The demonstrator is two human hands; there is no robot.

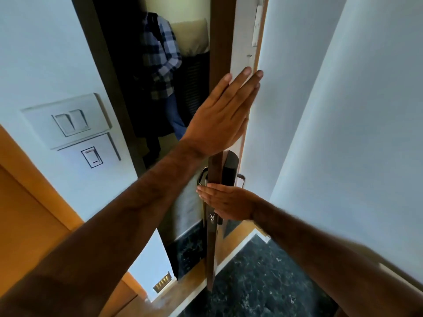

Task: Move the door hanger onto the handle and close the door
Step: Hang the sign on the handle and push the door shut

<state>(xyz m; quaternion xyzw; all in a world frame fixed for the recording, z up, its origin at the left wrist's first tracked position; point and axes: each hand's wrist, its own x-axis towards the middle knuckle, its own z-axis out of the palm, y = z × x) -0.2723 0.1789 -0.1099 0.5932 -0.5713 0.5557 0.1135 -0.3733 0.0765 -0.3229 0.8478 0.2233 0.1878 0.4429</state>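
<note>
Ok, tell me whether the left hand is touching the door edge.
Touching. The head view shows the left hand laid flat, fingers spread, against the door edge above the lock, with no gap visible.

Door part open, seen edge-on, with what looks like the hanger on the outer handle

The door (223, 37) is ajar, its brown edge facing the camera, with a white face on one side and a dark gap on the other. A black lock housing (230, 170) sits on the edge at mid height, with a metal lever handle (241, 180) sticking out on the near side and another handle (202, 177) on the far side. A pale card, probably the door hanger (188, 202), hangs below the far handle, flat against the door; can't quite tell if it's looped on.
</note>
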